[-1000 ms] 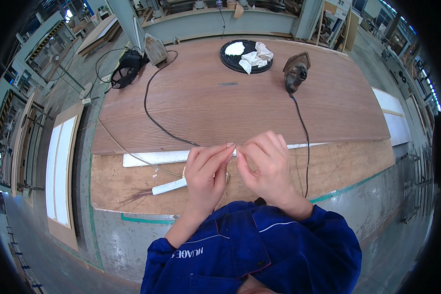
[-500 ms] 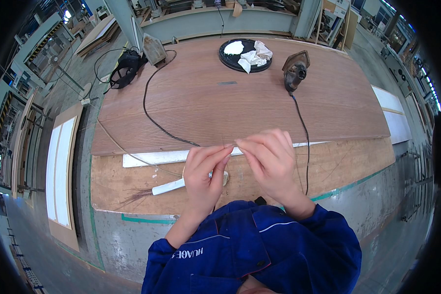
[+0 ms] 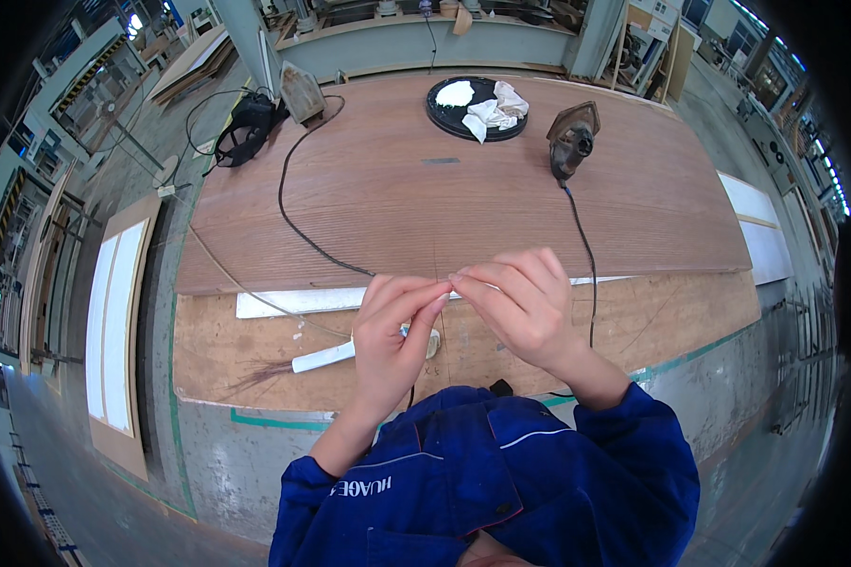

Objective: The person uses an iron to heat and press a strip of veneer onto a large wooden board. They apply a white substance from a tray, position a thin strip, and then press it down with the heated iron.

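My left hand [image 3: 392,326] and my right hand [image 3: 520,312] meet fingertip to fingertip near the front edge of the reddish-brown grooved panel [image 3: 463,208]. Both are pinched on a very thin strand, hard to make out. Below them, on a plywood board [image 3: 217,340], lies a white tube [image 3: 321,357] with fine brown strands fanning out from its left end, partly hidden behind my left hand. A white strip [image 3: 284,302] runs along the panel's front edge.
On the panel are a black round tray [image 3: 477,132] with white cloths, a dark iron-like tool [image 3: 569,151] with a cord, a wedge-shaped tool [image 3: 300,94] and a black strapped item [image 3: 244,132]. Boards [image 3: 113,331] stand at left; machinery frames surround the workspace.
My right wrist and forearm have shifted a little to the right, while the fingertips of both hands stay pinched close together.
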The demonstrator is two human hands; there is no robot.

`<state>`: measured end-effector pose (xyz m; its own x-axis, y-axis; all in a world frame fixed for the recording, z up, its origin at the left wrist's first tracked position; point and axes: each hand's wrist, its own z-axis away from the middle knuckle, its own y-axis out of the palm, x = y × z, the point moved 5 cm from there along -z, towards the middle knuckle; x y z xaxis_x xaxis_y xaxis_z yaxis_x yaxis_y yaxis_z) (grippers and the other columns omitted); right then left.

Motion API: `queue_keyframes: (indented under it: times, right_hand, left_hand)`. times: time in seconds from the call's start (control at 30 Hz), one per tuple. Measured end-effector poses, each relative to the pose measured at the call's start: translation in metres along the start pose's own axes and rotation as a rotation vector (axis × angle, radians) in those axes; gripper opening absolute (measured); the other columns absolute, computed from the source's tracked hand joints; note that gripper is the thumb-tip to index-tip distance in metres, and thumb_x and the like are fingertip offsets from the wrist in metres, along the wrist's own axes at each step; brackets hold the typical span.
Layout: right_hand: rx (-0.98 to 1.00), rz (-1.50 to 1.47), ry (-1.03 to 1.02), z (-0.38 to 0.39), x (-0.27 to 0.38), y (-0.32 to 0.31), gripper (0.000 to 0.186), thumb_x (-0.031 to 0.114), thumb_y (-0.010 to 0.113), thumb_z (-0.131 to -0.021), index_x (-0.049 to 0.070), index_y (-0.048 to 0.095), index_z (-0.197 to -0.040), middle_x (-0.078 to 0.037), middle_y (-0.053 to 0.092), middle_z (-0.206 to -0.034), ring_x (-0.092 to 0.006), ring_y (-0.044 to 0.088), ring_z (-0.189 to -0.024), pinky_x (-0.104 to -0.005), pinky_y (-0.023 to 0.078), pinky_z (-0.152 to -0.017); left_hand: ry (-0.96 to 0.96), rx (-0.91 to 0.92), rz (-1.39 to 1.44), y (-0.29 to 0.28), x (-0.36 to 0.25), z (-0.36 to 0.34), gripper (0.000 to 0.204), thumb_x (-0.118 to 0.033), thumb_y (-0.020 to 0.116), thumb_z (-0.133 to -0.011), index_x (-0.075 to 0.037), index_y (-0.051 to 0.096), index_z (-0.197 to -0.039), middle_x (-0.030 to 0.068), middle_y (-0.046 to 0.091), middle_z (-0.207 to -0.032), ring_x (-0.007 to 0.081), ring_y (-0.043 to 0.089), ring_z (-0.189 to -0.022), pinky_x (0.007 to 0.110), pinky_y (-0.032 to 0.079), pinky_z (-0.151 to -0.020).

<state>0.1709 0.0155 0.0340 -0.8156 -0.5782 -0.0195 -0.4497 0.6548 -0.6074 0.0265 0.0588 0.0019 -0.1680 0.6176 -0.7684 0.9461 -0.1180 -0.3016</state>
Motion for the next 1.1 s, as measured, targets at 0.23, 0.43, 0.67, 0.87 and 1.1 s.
queue_keyframes:
  times: [0.23, 0.43, 0.67, 0.87, 1.1]
  right_hand:
    - [0.023, 0.111, -0.181, -0.007, 0.003, 0.003, 0.019, 0.012, 0.063, -0.063, 0.004, 0.062, -0.080, -0.004, 0.062, -0.084, -0.0161, 0.058, -0.079, -0.0276, 0.042, -0.063]
    - [0.066, 0.194, -0.315, -0.009, 0.002, 0.003, 0.012, 0.013, 0.060, -0.063, 0.007, 0.058, -0.073, -0.002, 0.058, -0.078, -0.0136, 0.058, -0.078, -0.0262, 0.042, -0.064]
    - [0.007, 0.176, -0.293, -0.011, 0.002, -0.002, 0.012, 0.014, 0.063, -0.064, 0.008, 0.060, -0.074, 0.000, 0.059, -0.078, -0.0123, 0.058, -0.079, -0.0265, 0.043, -0.065]
    - [0.008, 0.132, -0.244, -0.015, 0.000, -0.008, 0.016, 0.015, 0.065, -0.065, 0.008, 0.063, -0.080, 0.000, 0.061, -0.081, -0.0128, 0.059, -0.079, -0.0267, 0.043, -0.065]
    - [0.001, 0.041, -0.135, -0.013, -0.012, -0.013, 0.015, 0.012, 0.066, -0.067, 0.009, 0.065, -0.082, -0.001, 0.063, -0.082, -0.0142, 0.060, -0.077, -0.0279, 0.042, -0.065]
  left_hand:
    - [0.043, 0.064, -0.100, 0.000, -0.002, -0.004, 0.012, -0.001, 0.066, -0.080, -0.002, 0.069, -0.092, 0.0074, 0.064, -0.086, 0.0226, 0.055, -0.080, 0.031, 0.045, -0.068]
    - [-0.031, 0.099, -0.028, 0.000, 0.003, -0.005, 0.011, -0.003, 0.065, -0.082, -0.001, 0.069, -0.093, 0.0077, 0.064, -0.086, 0.0221, 0.055, -0.080, 0.031, 0.044, -0.069]
    - [-0.044, 0.094, -0.013, -0.002, 0.002, -0.003, 0.012, -0.005, 0.065, -0.083, -0.002, 0.069, -0.094, 0.0070, 0.065, -0.088, 0.0212, 0.055, -0.081, 0.030, 0.045, -0.070]
    - [-0.036, 0.101, 0.005, -0.001, -0.001, -0.003, 0.013, -0.005, 0.065, -0.083, -0.002, 0.070, -0.094, 0.0068, 0.065, -0.088, 0.0207, 0.055, -0.081, 0.030, 0.045, -0.070]
    - [-0.017, 0.119, 0.015, -0.001, -0.004, -0.004, 0.015, -0.003, 0.065, -0.082, -0.004, 0.071, -0.096, 0.0062, 0.065, -0.088, 0.0199, 0.055, -0.080, 0.029, 0.044, -0.070]
